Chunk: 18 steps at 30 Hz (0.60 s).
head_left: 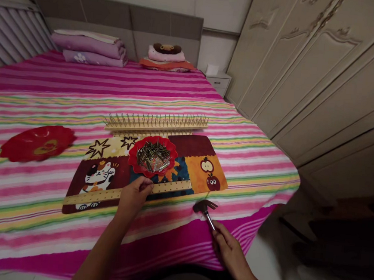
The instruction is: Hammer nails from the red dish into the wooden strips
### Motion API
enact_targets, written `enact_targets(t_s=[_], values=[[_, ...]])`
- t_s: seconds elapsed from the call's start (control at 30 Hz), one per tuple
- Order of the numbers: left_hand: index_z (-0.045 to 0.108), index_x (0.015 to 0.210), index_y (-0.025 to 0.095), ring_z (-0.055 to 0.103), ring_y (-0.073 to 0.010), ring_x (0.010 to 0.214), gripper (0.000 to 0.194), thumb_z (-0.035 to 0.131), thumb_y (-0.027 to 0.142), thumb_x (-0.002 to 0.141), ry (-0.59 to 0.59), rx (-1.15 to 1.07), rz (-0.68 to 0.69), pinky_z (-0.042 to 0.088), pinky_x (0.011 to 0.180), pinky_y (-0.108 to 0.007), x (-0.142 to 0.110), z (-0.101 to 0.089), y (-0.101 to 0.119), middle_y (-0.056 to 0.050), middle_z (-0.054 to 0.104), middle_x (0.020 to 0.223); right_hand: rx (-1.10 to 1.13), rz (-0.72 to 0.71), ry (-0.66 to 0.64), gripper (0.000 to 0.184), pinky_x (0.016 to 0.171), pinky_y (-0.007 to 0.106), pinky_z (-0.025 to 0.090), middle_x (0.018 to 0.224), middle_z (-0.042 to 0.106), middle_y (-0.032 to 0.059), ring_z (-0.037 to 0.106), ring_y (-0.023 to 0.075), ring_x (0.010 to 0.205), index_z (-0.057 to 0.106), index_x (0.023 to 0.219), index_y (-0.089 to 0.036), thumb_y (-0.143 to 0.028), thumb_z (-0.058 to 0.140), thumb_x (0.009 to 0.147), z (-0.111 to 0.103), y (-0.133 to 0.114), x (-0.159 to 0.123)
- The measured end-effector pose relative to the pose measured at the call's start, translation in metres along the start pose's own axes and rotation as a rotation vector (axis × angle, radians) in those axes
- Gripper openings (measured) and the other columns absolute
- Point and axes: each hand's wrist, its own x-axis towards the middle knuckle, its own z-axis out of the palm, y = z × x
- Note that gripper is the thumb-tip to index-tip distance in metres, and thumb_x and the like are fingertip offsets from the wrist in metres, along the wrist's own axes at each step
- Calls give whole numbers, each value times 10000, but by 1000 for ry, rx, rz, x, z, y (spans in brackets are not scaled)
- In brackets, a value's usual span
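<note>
Hammers: we count one.
Wooden strips: three that we can make out, one near strip and two nail-studded strips farther off.
Nails: dozens, overlapping too much for us to give an exact total.
Red dishes: two, one filled dish and one spare dish.
Mats: one, on which we tally one printed cat, two apples and two dark star outlines.
Beds: one, with one headboard.
Bedding stacks: two, a larger stack and a smaller stack.
Bedside cabinets: one, bearing one white box.
Wardrobes: we list one.
</note>
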Motion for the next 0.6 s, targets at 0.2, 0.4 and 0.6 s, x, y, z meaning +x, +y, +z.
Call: enact_targets(t_s=[0.2, 0.4, 0.6], values=[[635, 708, 222, 552, -124, 577, 185, 537, 365, 646, 28, 45, 63, 409, 575, -225, -3, 0, -1, 36, 625, 620, -57, -165, -55, 434, 483, 210, 368, 575, 492, -33, 441, 124, 509, 586, 1154, -195, -449, 454, 827, 6, -56, -14], [639, 688, 216, 580, -135, 651, 171, 527, 344, 665, 65, 52, 164, 422, 621, -238, -1, 4, -9, 6, 649, 719, -122, -498, -216, 341, 423, 181, 283, 545, 398, -64, 319, 75, 444, 535, 1172, -181, -323, 387, 899, 32, -134, -7], [598, 608, 205, 529, -116, 562, 155, 536, 334, 667, 102, 80, 195, 396, 566, -230, -1, 6, -11, 21, 578, 603, -392, -634, -263, 343, 589, 211, 410, 736, 631, 18, 547, 122, 616, 510, 1212, -208, -209, 380, 895, 58, -166, 14]])
